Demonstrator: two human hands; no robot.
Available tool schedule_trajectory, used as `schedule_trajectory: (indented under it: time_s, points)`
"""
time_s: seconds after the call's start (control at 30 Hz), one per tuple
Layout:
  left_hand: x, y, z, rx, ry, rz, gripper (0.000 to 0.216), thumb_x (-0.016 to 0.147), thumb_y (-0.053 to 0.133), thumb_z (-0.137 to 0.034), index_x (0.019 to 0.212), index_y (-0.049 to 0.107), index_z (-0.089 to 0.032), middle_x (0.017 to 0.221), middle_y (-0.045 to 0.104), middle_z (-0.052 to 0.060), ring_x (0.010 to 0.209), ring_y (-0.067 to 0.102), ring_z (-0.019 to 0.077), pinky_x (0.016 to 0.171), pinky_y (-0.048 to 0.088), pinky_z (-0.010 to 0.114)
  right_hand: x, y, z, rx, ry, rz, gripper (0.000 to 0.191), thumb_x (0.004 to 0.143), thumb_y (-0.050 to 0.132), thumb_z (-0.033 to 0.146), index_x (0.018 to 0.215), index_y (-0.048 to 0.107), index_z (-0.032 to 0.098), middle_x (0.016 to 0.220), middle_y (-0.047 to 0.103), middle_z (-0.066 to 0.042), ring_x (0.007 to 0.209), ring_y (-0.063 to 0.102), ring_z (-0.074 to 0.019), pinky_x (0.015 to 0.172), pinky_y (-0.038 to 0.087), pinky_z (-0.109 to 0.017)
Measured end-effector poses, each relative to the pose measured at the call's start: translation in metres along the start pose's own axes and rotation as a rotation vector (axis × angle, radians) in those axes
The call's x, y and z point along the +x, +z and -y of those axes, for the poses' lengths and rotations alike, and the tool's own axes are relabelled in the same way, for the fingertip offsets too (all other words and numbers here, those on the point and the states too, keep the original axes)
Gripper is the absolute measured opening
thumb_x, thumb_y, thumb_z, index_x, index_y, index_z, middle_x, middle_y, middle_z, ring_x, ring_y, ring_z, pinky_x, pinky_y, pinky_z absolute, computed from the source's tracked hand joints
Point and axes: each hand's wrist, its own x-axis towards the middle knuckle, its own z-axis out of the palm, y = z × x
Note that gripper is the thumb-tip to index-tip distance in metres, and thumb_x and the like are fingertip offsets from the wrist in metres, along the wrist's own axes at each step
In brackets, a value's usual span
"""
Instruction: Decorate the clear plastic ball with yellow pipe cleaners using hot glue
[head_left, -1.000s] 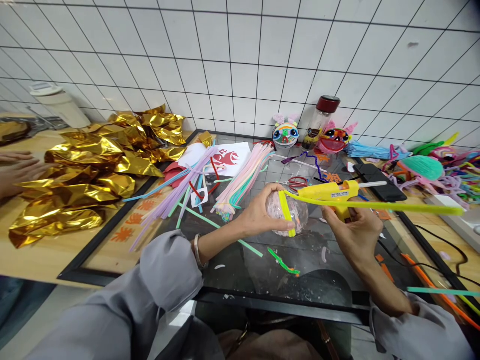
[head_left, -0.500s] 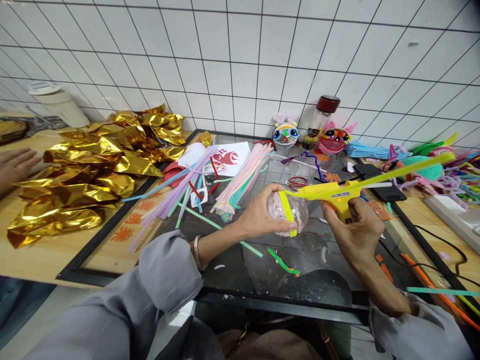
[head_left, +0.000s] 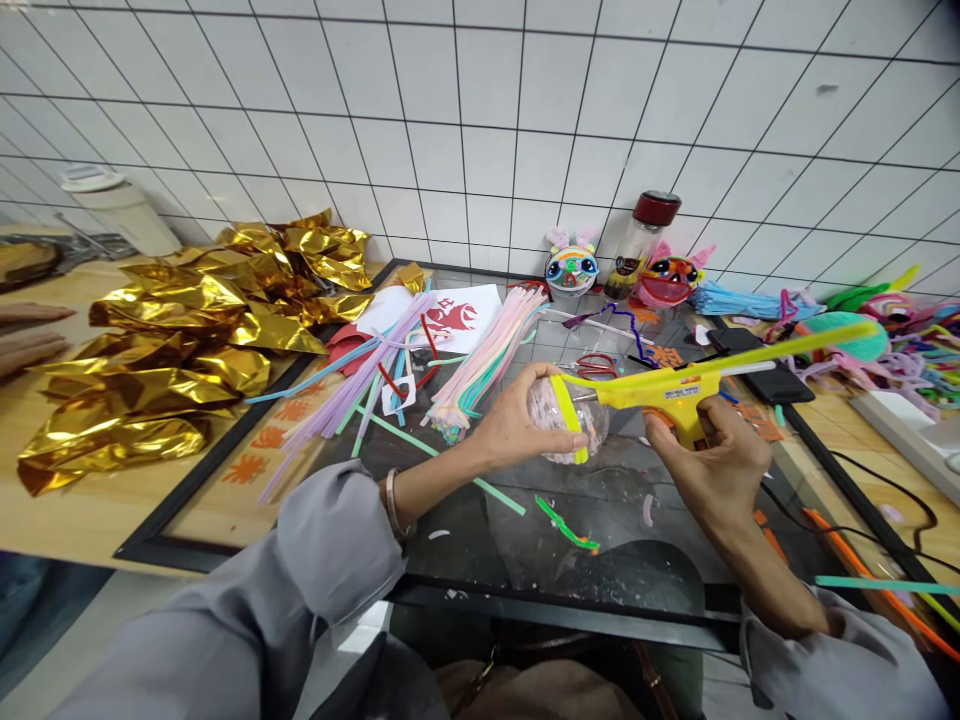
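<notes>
My left hand is wrapped round a clear plastic ball with a yellow pipe cleaner bent over its front. The long free end of that yellow pipe cleaner sticks out up and to the right. My right hand grips the handle of a yellow glue gun, whose nozzle points left and touches the ball near its top. Both hands hover over a black glass-topped board.
Crumpled gold foil sheets cover the wooden table at left, where another person's hand rests. Pastel pipe cleaners, a red paper cut-out, red scissors, small decorated masks, a jar and a black phone lie behind.
The glue gun has moved left and its nozzle now meets the ball. The pipe cleaner's free end swung upward, then dropped slightly. My left hand turned the ball a little.
</notes>
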Motion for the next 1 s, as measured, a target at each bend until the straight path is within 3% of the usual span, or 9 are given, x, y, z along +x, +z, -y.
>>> schedule_trajectory:
  time_s: [0.3, 0.5, 0.63, 1.0]
  points:
    - [0.0051, -0.0034, 0.005, -0.069, 0.023, -0.006, 0.071, 0.056, 0.085, -0.039, 0.112, 0.048, -0.019, 0.107, 0.054, 0.004, 0.097, 0.054, 0.0197, 0.085, 0.044, 0.029, 0.0014, -0.0012, 0.002, 0.032, 0.014, 0.008, 0.036, 0.07, 0.07, 0.033, 0.059, 0.037, 0.024, 0.055, 0.032, 0.008, 0.048, 0.028, -0.0081, 0.047, 0.023, -0.026]
    - [0.006, -0.0024, 0.0053, -0.137, -0.004, 0.015, 0.075, 0.052, 0.086, -0.036, 0.112, 0.045, -0.018, 0.106, 0.052, 0.005, 0.095, 0.052, 0.0191, 0.085, 0.045, 0.03, 0.0012, 0.0, 0.0018, 0.052, 0.046, 0.039, 0.033, 0.071, 0.069, 0.036, 0.061, 0.041, 0.023, 0.058, 0.04, 0.006, 0.052, 0.035, -0.0099, 0.048, 0.026, -0.026]
    - [0.005, -0.0025, 0.0056, -0.162, -0.004, 0.04, 0.074, 0.052, 0.086, -0.036, 0.112, 0.046, -0.017, 0.107, 0.054, 0.005, 0.096, 0.054, 0.0199, 0.087, 0.046, 0.031, 0.0014, 0.0003, 0.0031, 0.018, 0.012, 0.028, 0.037, 0.072, 0.069, 0.037, 0.059, 0.036, 0.024, 0.055, 0.03, 0.007, 0.051, 0.027, -0.0095, 0.049, 0.023, -0.027]
    - [0.001, -0.0019, 0.0052, -0.121, -0.003, 0.096, 0.076, 0.055, 0.087, -0.04, 0.116, 0.047, -0.019, 0.106, 0.06, 0.004, 0.098, 0.058, 0.0216, 0.085, 0.048, 0.031, 0.0039, 0.0004, 0.0058, 0.017, 0.053, 0.028, 0.036, 0.07, 0.068, 0.037, 0.057, 0.037, 0.024, 0.053, 0.034, 0.007, 0.05, 0.032, -0.0099, 0.048, 0.025, -0.026]
